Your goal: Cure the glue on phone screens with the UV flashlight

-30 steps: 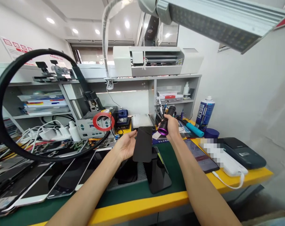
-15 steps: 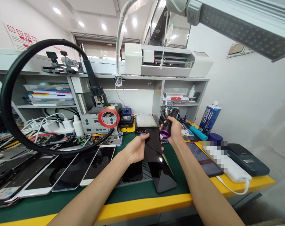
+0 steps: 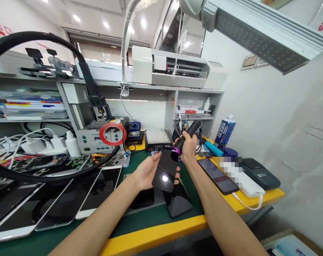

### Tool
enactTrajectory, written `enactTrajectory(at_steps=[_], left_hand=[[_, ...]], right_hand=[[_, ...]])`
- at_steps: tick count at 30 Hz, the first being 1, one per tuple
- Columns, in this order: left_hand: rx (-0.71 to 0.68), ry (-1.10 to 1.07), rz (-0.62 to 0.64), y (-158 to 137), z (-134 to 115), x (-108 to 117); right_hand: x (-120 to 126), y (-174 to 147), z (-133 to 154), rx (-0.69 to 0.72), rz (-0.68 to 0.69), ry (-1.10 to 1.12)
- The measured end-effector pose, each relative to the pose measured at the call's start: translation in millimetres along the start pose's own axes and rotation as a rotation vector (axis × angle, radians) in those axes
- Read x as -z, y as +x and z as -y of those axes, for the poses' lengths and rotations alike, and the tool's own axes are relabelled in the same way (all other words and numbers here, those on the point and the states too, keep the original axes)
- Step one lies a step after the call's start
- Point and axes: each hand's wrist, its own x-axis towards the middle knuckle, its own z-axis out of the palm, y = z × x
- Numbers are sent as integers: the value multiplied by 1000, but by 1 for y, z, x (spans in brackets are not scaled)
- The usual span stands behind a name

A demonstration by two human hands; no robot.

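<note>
My left hand (image 3: 148,170) holds a black smartphone (image 3: 164,170), its thumb on the near left edge and fingertips showing past the right edge. A bright round reflection shines on the phone's dark glass. Wrapped around a black flashlight with a purple rim (image 3: 186,137) is my right hand (image 3: 189,147). The flashlight's head tilts down toward the upper right corner of the phone, close to it; whether they touch I cannot tell. Below the held phone lies another dark phone (image 3: 178,204), partly on a grey perforated mat (image 3: 158,197).
Several phones and screens (image 3: 100,192) lie along the left. A black ring-shaped hose (image 3: 70,176) curves over them. Behind stand a repair station (image 3: 90,140) with red tape (image 3: 101,133) and a small heating plate (image 3: 158,137). On the right are a phone (image 3: 218,176), a power strip (image 3: 248,185) and a spray can (image 3: 225,131).
The view has swung to the right. The held phone has tilted to face me more, and the flashlight has turned down toward it. A bright reflection now shows larger on the glass.
</note>
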Motion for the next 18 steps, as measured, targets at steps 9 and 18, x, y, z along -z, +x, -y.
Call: enactTrajectory(at_steps=[9,18], left_hand=[[-59,120,-79,3,7,-5],[-81,178,-136,2,9,-8]], right_hand=[[-3,-8,1,67,34,-59],[-2,-8,4,45,63,-24]])
